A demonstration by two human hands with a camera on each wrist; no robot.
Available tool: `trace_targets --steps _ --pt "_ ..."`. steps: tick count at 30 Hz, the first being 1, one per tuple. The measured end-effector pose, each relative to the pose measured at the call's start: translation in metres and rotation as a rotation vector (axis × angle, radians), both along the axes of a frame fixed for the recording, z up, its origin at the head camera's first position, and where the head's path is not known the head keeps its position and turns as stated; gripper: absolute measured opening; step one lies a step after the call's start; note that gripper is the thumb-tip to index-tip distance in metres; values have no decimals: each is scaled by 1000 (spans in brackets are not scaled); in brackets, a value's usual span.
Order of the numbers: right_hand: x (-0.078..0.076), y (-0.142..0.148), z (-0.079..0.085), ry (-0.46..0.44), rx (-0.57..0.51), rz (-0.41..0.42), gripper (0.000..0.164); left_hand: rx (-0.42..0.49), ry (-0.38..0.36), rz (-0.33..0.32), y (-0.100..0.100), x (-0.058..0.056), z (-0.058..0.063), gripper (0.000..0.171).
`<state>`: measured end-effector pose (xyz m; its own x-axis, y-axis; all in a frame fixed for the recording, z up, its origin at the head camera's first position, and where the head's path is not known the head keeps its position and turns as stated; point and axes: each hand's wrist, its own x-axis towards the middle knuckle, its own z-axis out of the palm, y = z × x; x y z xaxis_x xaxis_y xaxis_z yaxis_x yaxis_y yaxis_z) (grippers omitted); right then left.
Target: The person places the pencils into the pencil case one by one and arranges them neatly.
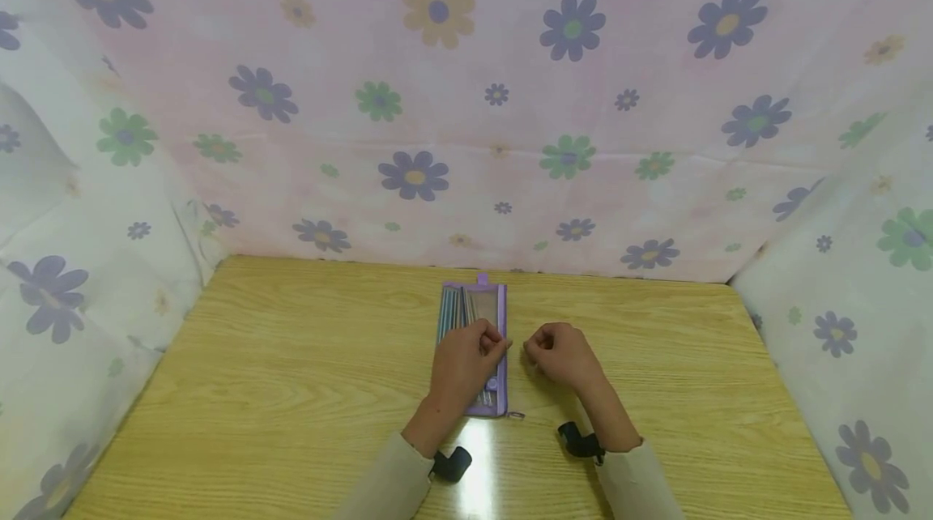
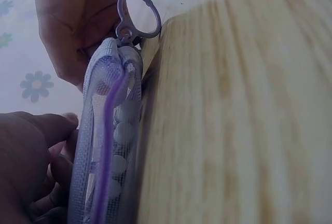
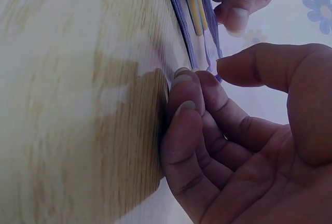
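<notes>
A purple-edged mesh pencil pouch (image 1: 502, 394) lies lengthwise on the table, with pencils (image 1: 453, 305) showing through it. My left hand (image 1: 462, 358) lies over its middle, thumb and index finger pinching the edge on the zipper side. From the right wrist view, the two zipper edges stand apart and yellow pencils (image 3: 194, 1) show between them. Just right of that side is my right hand (image 1: 564, 354), its fingers loosely curled, thumb apart from them, nothing visible in its grasp. A ring-shaped zipper pull (image 2: 157, 24) hangs at the pouch's near end.
The wood-grain table (image 1: 291, 374) reaches to a flowered cloth (image 1: 496, 123) at the back. More flowered cloth hangs on both sides. Black wrist straps with mounts (image 1: 452, 465) sit at both sleeve cuffs. Several pale round discs (image 2: 123, 132) show inside the pouch.
</notes>
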<state>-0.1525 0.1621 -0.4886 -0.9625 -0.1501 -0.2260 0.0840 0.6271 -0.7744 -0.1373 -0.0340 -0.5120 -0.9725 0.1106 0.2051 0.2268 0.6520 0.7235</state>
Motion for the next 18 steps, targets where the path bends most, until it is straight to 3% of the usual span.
trace_targets --steps 9,18 --pt "1 -2 3 16 -4 9 11 -26 36 -14 -1 0 -1 9" --pt "-1 2 3 118 87 4 9 -28 69 -7 -14 -6 7 8"
